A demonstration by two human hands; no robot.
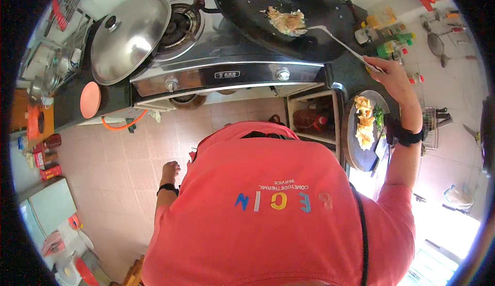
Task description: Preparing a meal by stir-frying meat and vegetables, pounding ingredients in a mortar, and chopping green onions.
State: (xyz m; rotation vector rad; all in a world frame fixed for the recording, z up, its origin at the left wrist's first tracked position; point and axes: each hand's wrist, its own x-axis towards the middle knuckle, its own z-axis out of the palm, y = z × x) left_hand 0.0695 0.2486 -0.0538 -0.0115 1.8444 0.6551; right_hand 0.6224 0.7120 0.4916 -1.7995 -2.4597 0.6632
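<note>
My right hand [392, 79] grips the handle of a metal spatula [340, 43], reaching over the wok from the right. The spatula's blade end meets a lump of browned, pale food [287, 21], possibly egg or minced meat, and is partly hidden by it. This food lies in a large black wok [247, 27] on the right side of a gas stove [216, 42], with small crumbs scattered around it. My left hand [170, 171] hangs low beside my body, away from the stove, its fingers curled and nothing visible in them.
A domed metal lid [133, 38] covers part of the left burner [178, 25]. Right of the stove, a round board [350, 146] carries yellowish food pieces [364, 125], chopped greens [379, 117] and a knife blade [382, 146]. Several bottles [390, 48] stand behind. A pink round object [90, 100] is at the left counter edge.
</note>
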